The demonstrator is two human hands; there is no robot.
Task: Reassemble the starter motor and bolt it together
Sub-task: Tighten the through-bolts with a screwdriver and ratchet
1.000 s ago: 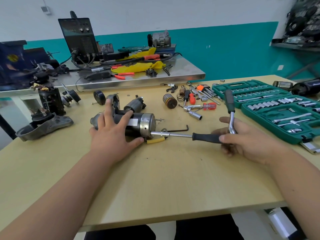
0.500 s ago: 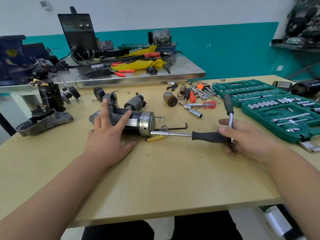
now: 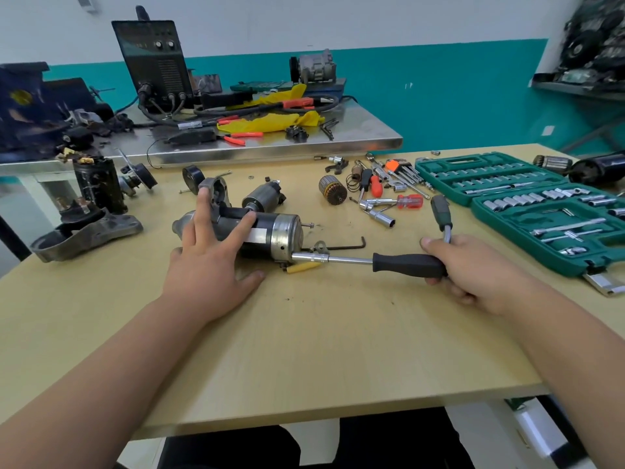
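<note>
Hex key [image 3: 342,247] behind driver [image 3: 404,264] held in right hand [image 3: 475,270] grip, left hand [image 3: 207,265] flat on starter motor [image 3: 282,231]

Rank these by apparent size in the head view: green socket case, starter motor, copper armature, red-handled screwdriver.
1. green socket case, clearly the largest, spread open in two halves.
2. starter motor.
3. copper armature and red-handled screwdriver: not ranked. One is stubby, the other longer but thinner, so they look about alike.
</note>
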